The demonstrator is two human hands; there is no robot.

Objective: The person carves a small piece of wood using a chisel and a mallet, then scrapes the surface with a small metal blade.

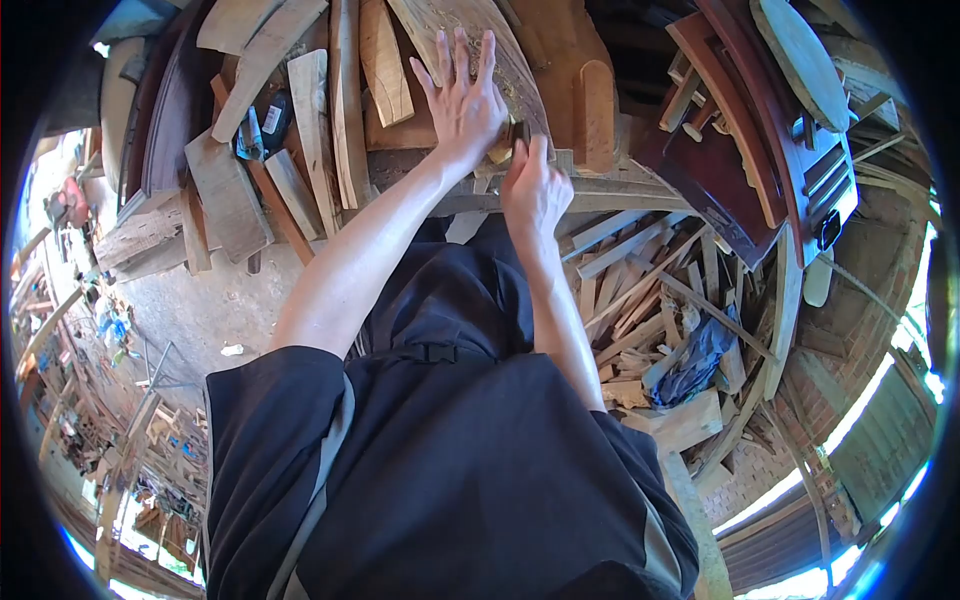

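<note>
My left hand (468, 112) lies flat with its fingers spread on a broad wooden board (518, 62), which has sawdust or shavings scattered over it. Close to its wrist, at the near edge of the board, my right hand (538, 190) is closed around a small dark-ended tool (520, 132). Most of that tool is hidden by the fingers, so its kind cannot be made out. Under both hands runs the edge of a wooden workbench (610, 187). To the right of the board stands a wooden piece with a rounded end (596, 115).
Wood offcuts (228, 190) and long strips crowd the bench on the left, beside a dark bottle (275, 120). Below right lies a scrap pile (650, 320) with a blue plastic bag (700, 355). Reddish-brown furniture parts (735, 120) stand at the right.
</note>
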